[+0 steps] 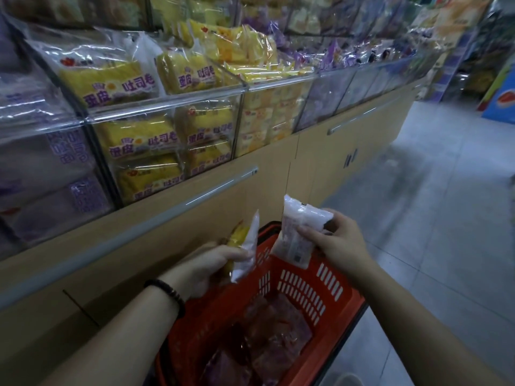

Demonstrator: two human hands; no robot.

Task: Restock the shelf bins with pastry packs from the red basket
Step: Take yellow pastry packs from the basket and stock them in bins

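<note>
Clear shelf bins [167, 106] full of yellow and purple toast packs sit on a tan cabinet [278, 176], up and left of the red basket [306, 288]. Above the basket's far rim, the left hand [211, 266] grips a white-backed pack [245, 252] and the right hand [340, 240] pinches a pinkish pack [295, 232]. Both packs stand nearly upright, long axes vertical. More packs [267, 338] lie flat inside the basket.

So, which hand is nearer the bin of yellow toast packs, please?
Left. The left hand, gripping a yellow-edged pack, is below the yellow bin; the right hand holds a white pack farther out, over the red basket.
</note>
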